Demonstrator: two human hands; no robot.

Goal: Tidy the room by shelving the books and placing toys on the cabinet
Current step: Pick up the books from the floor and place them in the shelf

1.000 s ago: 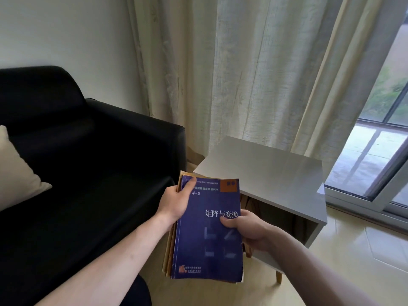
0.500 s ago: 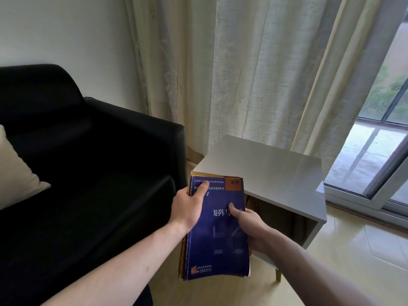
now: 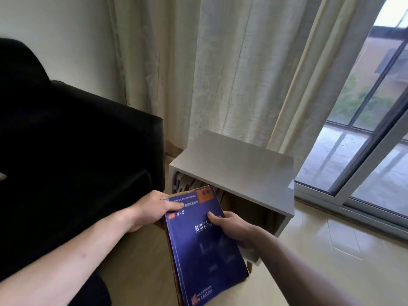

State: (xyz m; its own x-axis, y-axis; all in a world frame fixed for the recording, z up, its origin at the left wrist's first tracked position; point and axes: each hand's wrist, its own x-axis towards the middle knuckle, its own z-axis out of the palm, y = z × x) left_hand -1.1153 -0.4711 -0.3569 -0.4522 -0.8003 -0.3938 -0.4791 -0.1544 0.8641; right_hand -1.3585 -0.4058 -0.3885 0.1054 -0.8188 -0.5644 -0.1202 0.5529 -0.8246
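Note:
I hold a small stack of books (image 3: 205, 246), a dark blue one with white lettering on top and tan-edged ones beneath. My left hand (image 3: 152, 209) grips the stack's upper left corner, thumb on the cover. My right hand (image 3: 234, 228) grips its right edge, thumb across the cover. The stack's top end sits just in front of the open side of a low grey cabinet (image 3: 238, 164). Several books (image 3: 187, 184) stand leaning inside the cabinet's left part.
A black sofa (image 3: 77, 151) fills the left, its armrest close beside the cabinet. Cream curtains (image 3: 220, 74) hang behind the cabinet. A sliding glass door (image 3: 364, 140) is at the right, above a pale glossy tiled floor (image 3: 320, 250).
Both hands have carried the stack forward and right toward the cabinet's opening. The view has dropped and come closer, so the books inside the cabinet now show.

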